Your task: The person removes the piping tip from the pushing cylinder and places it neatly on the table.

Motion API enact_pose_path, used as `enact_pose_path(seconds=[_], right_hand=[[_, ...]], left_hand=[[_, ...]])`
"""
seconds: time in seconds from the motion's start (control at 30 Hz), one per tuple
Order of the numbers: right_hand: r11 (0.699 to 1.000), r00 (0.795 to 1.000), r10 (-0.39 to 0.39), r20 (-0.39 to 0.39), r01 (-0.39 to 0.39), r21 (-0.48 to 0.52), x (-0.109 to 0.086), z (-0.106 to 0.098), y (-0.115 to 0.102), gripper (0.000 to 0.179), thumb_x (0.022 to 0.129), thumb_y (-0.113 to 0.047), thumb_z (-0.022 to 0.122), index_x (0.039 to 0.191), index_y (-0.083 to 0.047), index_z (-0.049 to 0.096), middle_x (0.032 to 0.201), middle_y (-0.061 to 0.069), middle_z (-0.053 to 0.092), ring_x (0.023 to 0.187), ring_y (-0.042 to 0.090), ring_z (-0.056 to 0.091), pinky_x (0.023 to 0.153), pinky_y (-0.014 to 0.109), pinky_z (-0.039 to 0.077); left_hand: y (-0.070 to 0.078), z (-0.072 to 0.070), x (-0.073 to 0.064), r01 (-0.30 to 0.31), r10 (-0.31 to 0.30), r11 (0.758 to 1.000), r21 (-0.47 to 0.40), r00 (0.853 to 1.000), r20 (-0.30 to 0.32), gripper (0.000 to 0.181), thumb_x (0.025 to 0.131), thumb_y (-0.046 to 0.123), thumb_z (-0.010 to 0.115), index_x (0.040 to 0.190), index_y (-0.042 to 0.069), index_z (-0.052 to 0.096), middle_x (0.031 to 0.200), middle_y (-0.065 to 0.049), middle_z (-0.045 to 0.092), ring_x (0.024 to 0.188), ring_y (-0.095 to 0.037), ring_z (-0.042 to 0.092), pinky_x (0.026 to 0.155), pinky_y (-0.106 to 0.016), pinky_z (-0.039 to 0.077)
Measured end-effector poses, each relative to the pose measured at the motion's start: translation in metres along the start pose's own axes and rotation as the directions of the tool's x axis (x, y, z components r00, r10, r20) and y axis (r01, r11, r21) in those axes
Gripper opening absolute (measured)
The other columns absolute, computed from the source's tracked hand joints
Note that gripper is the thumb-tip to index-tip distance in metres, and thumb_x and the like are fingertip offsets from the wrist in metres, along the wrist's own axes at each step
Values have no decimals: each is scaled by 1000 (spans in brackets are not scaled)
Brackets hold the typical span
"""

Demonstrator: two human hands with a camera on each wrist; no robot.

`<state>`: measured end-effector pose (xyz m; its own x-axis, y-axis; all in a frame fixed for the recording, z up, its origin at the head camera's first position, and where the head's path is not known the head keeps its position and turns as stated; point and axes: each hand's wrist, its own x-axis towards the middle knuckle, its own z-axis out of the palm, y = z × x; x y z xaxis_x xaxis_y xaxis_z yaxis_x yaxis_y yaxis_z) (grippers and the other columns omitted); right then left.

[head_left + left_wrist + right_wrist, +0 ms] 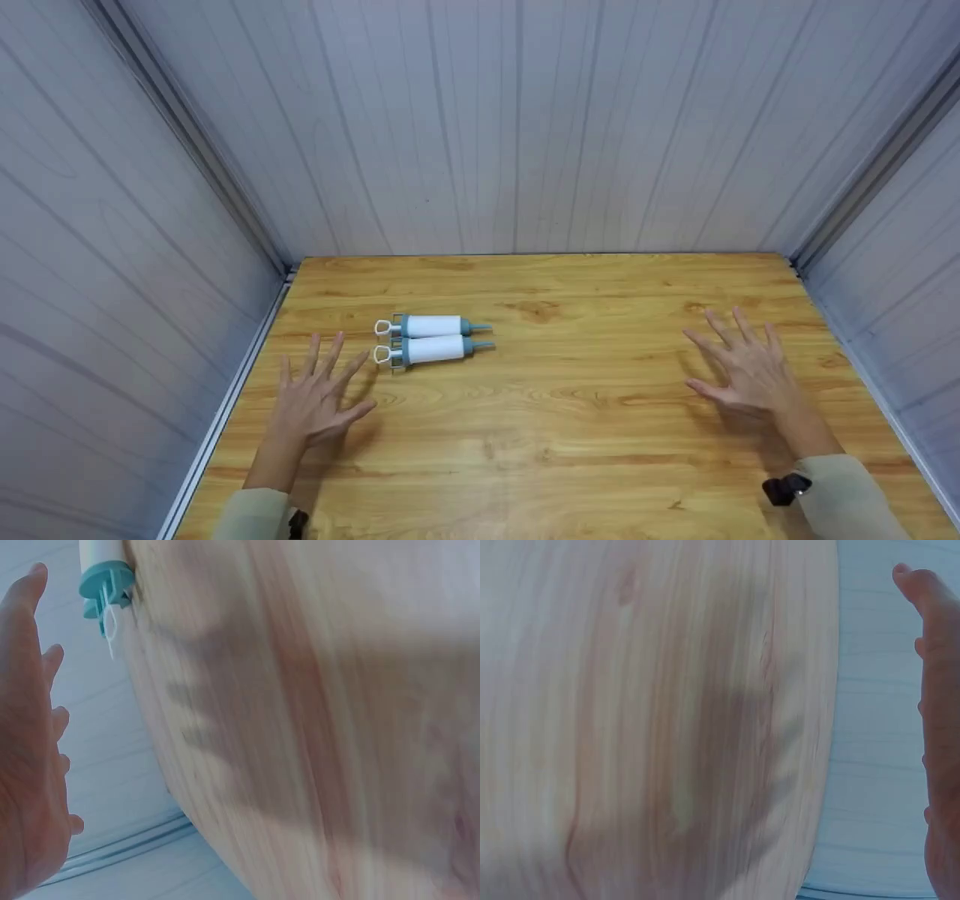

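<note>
Two syringe-like tools with white barrels, blue-green end caps, thin nozzles and white ring handles lie side by side left of the table's middle in the head view: a far one point(433, 325) and a near one point(435, 349). Both nozzles point right. My left hand point(311, 401) hovers over the wood with fingers spread, just left of and nearer than the ring handles. In the left wrist view, a handle end point(106, 581) shows at the top beside that hand point(30, 742). On the far right my right hand point(750, 371) is spread above the table, holding nothing.
The wood-grain table point(525, 465) is bounded by a pale back panel point(480, 135) and by side panels at left point(112, 300) and right point(900, 300). Metal strips run along the corners. A dark wrist device point(784, 489) sits at the right sleeve.
</note>
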<state>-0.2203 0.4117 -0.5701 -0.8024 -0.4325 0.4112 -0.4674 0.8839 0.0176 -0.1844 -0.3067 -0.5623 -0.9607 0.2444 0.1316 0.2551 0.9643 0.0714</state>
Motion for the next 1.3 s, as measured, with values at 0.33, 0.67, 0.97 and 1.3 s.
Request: enact_pose_path(seconds=[0.33, 0.67, 0.97, 1.3], right_hand=[[999, 999, -43, -12, 43, 29, 23, 4, -19, 83, 90, -72, 74, 159, -27, 64, 171, 21, 54, 153, 64, 48, 112, 95, 37], [986, 984, -164, -71, 166, 24, 49, 16, -44, 91, 103, -91, 36, 157, -24, 66, 165, 24, 61, 148, 66, 53, 108, 96, 40], [977, 975, -207, -80, 211, 39, 67, 14, -64, 84, 100, -85, 51, 159, -27, 65, 170, 20, 57, 150, 65, 53, 108, 96, 41], [969, 971, -224, -86, 231, 88, 78, 13, -86, 84, 101, -83, 51, 161, -27, 63, 171, 21, 56, 152, 65, 52, 108, 97, 38]], left_hand=[[16, -1, 21, -33, 32, 999, 14, 999, 20, 89, 98, 78, 62, 174, 34, 42, 189, -13, 25, 174, -53, 22, 129, -90, 20], [30, 2, 36, -52, 52, 999, -14, 999, 8, 91, 97, 78, 62, 175, 35, 42, 190, -10, 24, 176, -51, 16, 129, -91, 16], [49, 3, 50, -86, 87, 994, -70, 996, 17, 87, 99, 74, 65, 174, 37, 42, 190, -10, 25, 176, -49, 19, 130, -90, 15], [65, -2, 64, -101, 107, 989, -111, 993, 54, 89, 100, 73, 63, 177, 38, 36, 191, -9, 21, 178, -46, 13, 131, -90, 14]])
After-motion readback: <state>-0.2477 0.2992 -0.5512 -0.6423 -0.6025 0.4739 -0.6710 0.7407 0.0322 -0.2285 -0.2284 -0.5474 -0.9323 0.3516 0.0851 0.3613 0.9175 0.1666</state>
